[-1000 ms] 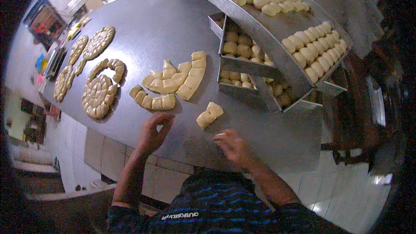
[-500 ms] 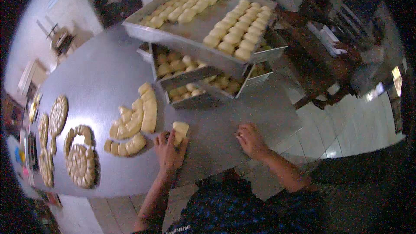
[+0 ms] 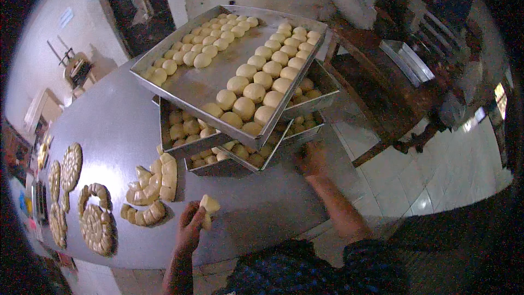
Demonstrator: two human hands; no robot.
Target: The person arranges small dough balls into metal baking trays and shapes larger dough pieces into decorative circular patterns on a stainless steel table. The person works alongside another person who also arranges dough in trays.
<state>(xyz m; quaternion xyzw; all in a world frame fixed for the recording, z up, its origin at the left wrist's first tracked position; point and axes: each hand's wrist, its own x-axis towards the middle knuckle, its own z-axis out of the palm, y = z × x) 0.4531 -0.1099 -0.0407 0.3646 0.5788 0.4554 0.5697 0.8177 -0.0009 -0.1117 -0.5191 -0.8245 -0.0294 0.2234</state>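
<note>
My left hand (image 3: 190,223) is closed around a small pale piece of dough (image 3: 209,204), its thumb and fingers pinching it above the metal table (image 3: 262,207). Just left of it lie cut strips and chunks of dough (image 3: 155,180), one group forming a curve. My right hand (image 3: 311,159) reaches forward beside the lower right side of the stacked trays. Its fingers are dark and blurred, so their pose is unclear. On top of the stack, a large metal tray (image 3: 218,90) carries rows of round dough balls (image 3: 253,93) along two sides, with bare metal between them.
Under the top tray, crosswise trays (image 3: 191,147) hold more dough balls. Several scored flat dough rounds (image 3: 98,229) lie at the table's left. A dark wooden stand (image 3: 376,93) bearing a metal pan (image 3: 408,63) is at the right, above a tiled floor (image 3: 404,186).
My left hand has picked the dough piece up off the table. My right hand has moved forward to the trays' side. The view has shifted, so the stack sits lower in the picture.
</note>
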